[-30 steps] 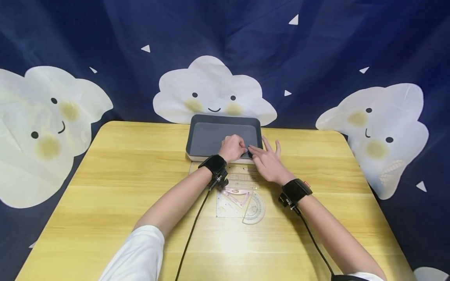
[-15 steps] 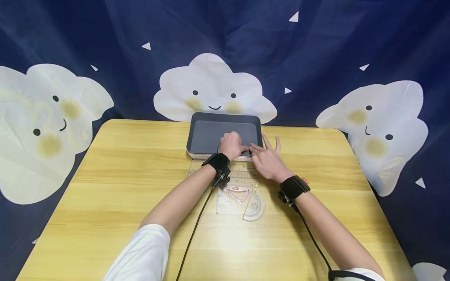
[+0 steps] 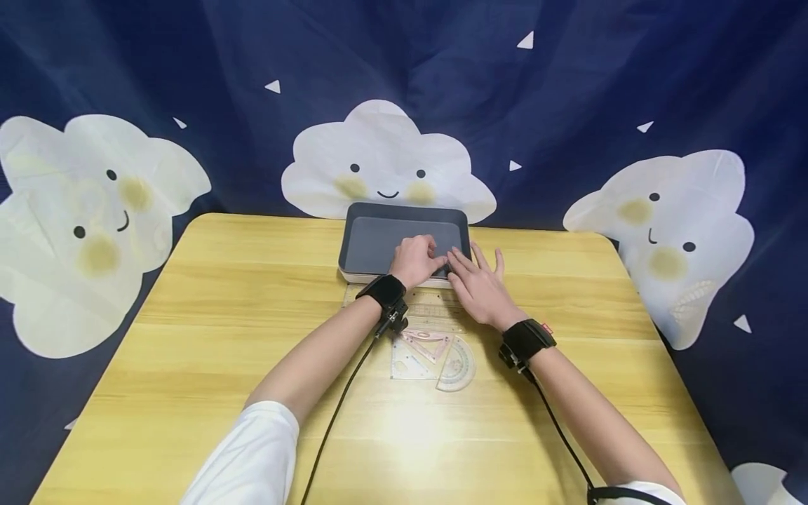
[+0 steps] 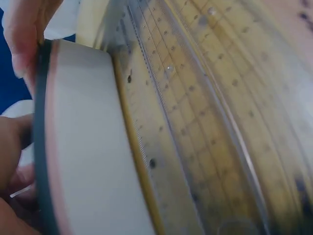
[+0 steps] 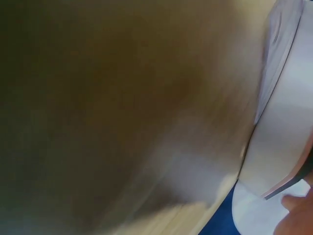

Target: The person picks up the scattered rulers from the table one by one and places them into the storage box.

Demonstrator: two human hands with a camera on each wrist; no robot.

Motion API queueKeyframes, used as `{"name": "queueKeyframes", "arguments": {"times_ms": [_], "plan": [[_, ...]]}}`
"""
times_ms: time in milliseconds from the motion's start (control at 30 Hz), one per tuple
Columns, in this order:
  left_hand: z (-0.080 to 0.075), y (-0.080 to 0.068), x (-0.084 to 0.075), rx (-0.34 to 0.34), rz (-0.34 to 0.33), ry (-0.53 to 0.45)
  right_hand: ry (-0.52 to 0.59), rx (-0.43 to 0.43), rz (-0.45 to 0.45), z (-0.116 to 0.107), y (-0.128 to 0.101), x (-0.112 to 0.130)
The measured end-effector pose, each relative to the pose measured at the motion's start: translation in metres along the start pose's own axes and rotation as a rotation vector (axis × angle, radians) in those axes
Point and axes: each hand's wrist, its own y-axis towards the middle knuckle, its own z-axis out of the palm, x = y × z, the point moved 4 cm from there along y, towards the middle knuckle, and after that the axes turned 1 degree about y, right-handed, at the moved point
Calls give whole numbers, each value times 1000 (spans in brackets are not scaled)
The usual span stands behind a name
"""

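My left hand (image 3: 414, 261) reaches over the front rim of a dark grey rectangular tray (image 3: 372, 242), fingers curled and thumb pointing right. A thin pale sliver (image 4: 22, 194) shows by its fingers in the left wrist view; I cannot tell whether they pinch it. My right hand (image 3: 485, 291) lies over the tray's front right corner, its fingers spread and fairly straight. A small dark spot (image 3: 447, 269) shows beside its fingertips. Pink and cream layers (image 4: 90, 122) show under the tray's dark rim.
In front of the tray lie a clear ruler (image 3: 435, 311), a clear set square (image 3: 407, 363), a pink set square (image 3: 431, 344) and a clear protractor (image 3: 457, 365). A blue cloud-print curtain (image 3: 391, 56) hangs behind the wooden table (image 3: 221, 315). Black cables (image 3: 341, 407) trail from both wrists.
The right fingertips have shifted slightly inward over the tray. The left thumb has changed its angle a little near them. The tray and the drawing tools stay put.
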Motion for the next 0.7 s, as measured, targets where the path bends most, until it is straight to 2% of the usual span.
{"name": "queueKeyframes", "arguments": {"times_ms": [167,300,467,600,700], "plan": [[-18,-16,-10,36,175,-17,105,-147,-47,-12,-12,18],[-34,-34,-22,95,269,8,173,-236,-106,-26,-23,36],[-47,-56,-31,140,326,46,193,-284,-161,-35,-33,53],[-52,-67,-32,142,350,71,209,-269,-175,-35,-38,62],[-55,-74,-31,172,356,88,234,-231,-144,-34,-42,68]]}}
